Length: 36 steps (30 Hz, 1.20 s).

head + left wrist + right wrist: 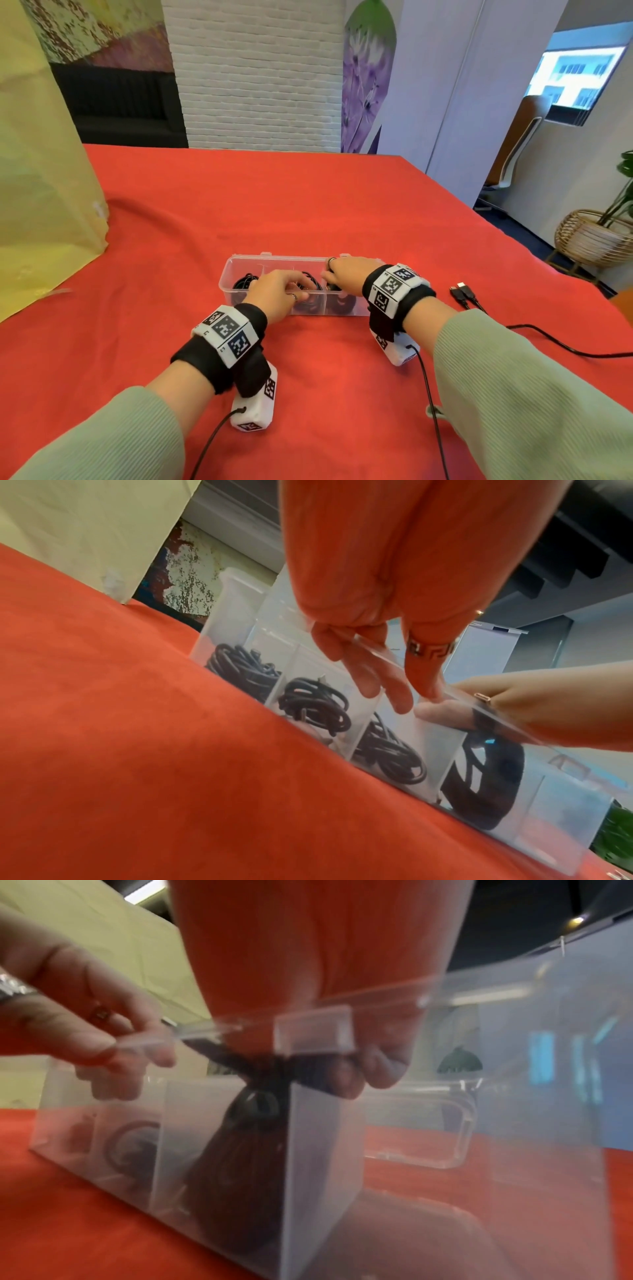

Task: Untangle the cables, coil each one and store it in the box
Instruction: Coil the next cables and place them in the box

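Nearest the body, both wrists were seen over the red-covered worktop (342, 205), and a loose black cable (548, 337) lay on the cloth to the right of the right hand, its two plugs (460, 289) pointing away from the body.

Just beyond the wrists, the clear box (228, 274) stood with its long axis running left to right, open side up. The left hand (279, 294) was held over the near rim, its fingers (368, 677) straight and dipped into a middle compartment, gripping nothing that could be made out. The right hand (349, 274) was placed beside it; its fingers (380, 1069) were pinched on the top of a coiled cable (486, 777), which was seen standing on edge in the compartment beneath them. Three further coils (313, 706) were noted in the compartments to the left of the fingers; the compartment to their right appeared empty.

Handling judgement: the cable was taken to be light, soft and springy, so a coil would likely open if released unconfined. Hold was judged best across the bundled turns at the top, not at a plug. The box was judged light and liable to slide on the cloth.
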Motion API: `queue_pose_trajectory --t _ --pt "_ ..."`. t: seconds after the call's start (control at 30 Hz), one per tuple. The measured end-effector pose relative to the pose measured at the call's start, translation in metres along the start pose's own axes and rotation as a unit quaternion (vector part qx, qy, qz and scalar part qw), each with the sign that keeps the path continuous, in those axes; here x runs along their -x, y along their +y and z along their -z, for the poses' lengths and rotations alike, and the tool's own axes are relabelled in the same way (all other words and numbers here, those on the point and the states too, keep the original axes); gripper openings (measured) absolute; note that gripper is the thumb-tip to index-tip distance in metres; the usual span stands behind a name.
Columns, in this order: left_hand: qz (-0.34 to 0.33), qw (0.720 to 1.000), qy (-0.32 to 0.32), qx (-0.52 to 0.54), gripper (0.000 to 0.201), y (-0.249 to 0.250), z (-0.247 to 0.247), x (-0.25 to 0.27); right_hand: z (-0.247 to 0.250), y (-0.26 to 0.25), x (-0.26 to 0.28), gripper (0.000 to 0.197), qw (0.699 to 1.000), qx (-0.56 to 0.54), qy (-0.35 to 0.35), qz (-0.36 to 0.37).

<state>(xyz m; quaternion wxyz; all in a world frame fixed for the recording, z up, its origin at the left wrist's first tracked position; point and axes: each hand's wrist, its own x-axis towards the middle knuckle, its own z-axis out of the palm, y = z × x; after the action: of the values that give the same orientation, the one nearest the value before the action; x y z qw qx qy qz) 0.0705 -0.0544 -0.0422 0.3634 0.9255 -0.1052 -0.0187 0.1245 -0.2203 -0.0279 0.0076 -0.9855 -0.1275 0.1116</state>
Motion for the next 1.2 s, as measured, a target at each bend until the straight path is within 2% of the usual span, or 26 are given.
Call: queue_pose_trajectory --t 0.07,0.17,0.23,0.53,0.7,0.77,0.87,0.97,1.03,1.1,1.2 --pt "-0.001 1.000 -0.005 -0.007 0.025 0.001 -0.002 0.001 0.001 -0.001 0.004 0.025 1.000 -0.025 -0.004 0.009" --pt "0.004 0.997 -0.015 -0.078 0.017 0.009 -0.009 0.005 -0.002 -0.001 0.008 0.023 0.998 -0.049 0.025 0.029" --pt "0.012 0.993 -0.018 -0.114 0.020 0.012 -0.014 0.007 -0.005 0.000 0.011 0.032 0.998 -0.044 0.041 0.035" --pt "0.020 0.987 -0.024 -0.155 0.026 0.017 -0.016 0.008 -0.014 0.009 0.014 0.033 0.988 -0.027 0.137 0.072" --pt "0.030 0.982 -0.049 -0.181 0.039 0.026 -0.015 0.013 -0.008 0.004 0.016 0.028 0.993 -0.031 0.101 0.048" --pt "0.032 0.980 -0.056 -0.190 0.050 0.028 -0.016 0.012 -0.007 0.002 0.013 0.022 0.995 -0.031 0.085 0.037" --pt "0.033 0.976 -0.059 -0.208 0.064 0.030 -0.018 0.010 -0.009 0.002 0.008 0.015 0.989 -0.106 0.093 0.036" --pt "0.029 0.972 -0.063 -0.223 0.069 0.029 -0.018 0.008 -0.013 0.005 0.012 0.017 0.955 -0.232 0.184 0.032" --pt "0.030 0.971 -0.064 -0.227 0.069 0.028 -0.018 0.005 -0.013 0.010 0.016 0.017 0.943 -0.254 0.215 0.019" --pt "0.032 0.971 -0.066 -0.229 0.070 0.027 -0.018 0.004 -0.010 0.016 0.017 0.012 0.953 -0.235 0.192 0.014" --pt "0.037 0.970 -0.072 -0.228 0.069 0.026 -0.018 0.003 -0.002 0.024 0.020 0.021 0.971 -0.201 0.132 0.019"
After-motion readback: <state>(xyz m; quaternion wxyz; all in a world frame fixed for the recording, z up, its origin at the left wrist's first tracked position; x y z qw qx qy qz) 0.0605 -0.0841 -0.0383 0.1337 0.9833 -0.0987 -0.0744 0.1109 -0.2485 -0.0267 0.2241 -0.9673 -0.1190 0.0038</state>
